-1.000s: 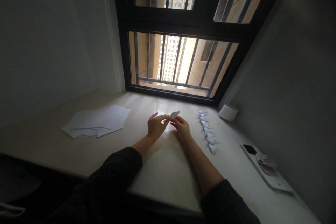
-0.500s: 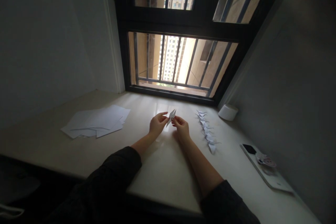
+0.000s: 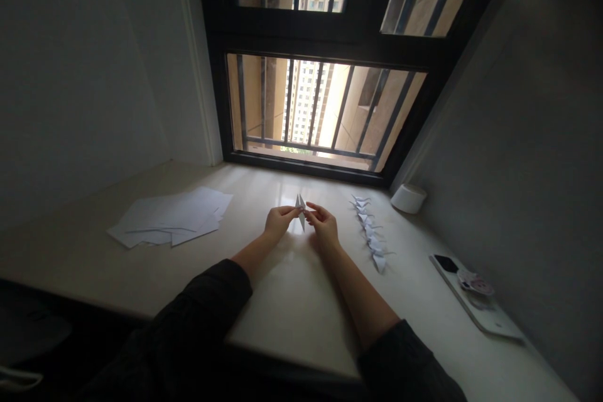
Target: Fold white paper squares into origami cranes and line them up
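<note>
Both my hands meet over the middle of the pale table (image 3: 292, 301), pinching a small folded white paper piece (image 3: 300, 205) that stands upright between them. My left hand (image 3: 279, 222) grips its left side with curled fingers. My right hand (image 3: 323, 226) pinches its right side. A row of several finished folded paper shapes (image 3: 370, 232) lies on the table just right of my right hand.
A loose stack of white paper sheets (image 3: 172, 216) lies to the left. A small white round container (image 3: 408, 198) stands by the window corner. A phone on a white tray (image 3: 475, 292) rests at the right edge. A barred window (image 3: 320, 107) rises behind.
The folded paper has turned from lying flat and pointing right to standing upright. Both hands have closed in on it, and my left fingers went from spread to pinching.
</note>
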`<state>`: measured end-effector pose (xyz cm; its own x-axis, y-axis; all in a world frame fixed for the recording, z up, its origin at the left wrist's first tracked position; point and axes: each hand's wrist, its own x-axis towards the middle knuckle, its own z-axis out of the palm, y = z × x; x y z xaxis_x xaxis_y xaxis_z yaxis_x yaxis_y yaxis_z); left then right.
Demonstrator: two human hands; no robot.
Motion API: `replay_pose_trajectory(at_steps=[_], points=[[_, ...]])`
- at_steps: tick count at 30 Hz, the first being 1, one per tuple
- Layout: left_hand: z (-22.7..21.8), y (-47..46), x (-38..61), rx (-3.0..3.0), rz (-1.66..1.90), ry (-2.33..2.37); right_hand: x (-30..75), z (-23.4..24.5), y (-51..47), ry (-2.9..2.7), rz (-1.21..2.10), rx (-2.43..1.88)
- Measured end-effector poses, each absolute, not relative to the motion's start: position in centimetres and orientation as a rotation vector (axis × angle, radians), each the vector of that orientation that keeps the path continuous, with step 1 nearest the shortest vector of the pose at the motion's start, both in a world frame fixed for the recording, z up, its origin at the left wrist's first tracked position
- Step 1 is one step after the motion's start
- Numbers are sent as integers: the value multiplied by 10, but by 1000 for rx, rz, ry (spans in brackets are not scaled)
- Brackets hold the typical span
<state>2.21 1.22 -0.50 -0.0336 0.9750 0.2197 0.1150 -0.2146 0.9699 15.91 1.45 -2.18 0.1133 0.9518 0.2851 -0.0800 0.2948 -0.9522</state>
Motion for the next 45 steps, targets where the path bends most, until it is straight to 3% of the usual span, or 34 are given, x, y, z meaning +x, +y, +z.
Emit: replay_pose_trajectory(at_steps=[11, 21, 29, 39, 45], points=[[2, 13, 16, 1440, 1230, 1225, 161, -17, 12, -1317, 872, -1035], [14, 11, 7, 1151, 1166, 1114, 164, -11, 9, -1337, 1181, -768], [13, 14, 3, 1093, 1120, 1057, 166, -1, 0, -1477, 1248, -681], [9, 17, 5, 1225, 1148, 1181, 165, -12, 9, -1532, 1163, -775], [6, 17, 7, 1330, 1125, 1201, 164, -15, 10, -1553, 924, -928]])
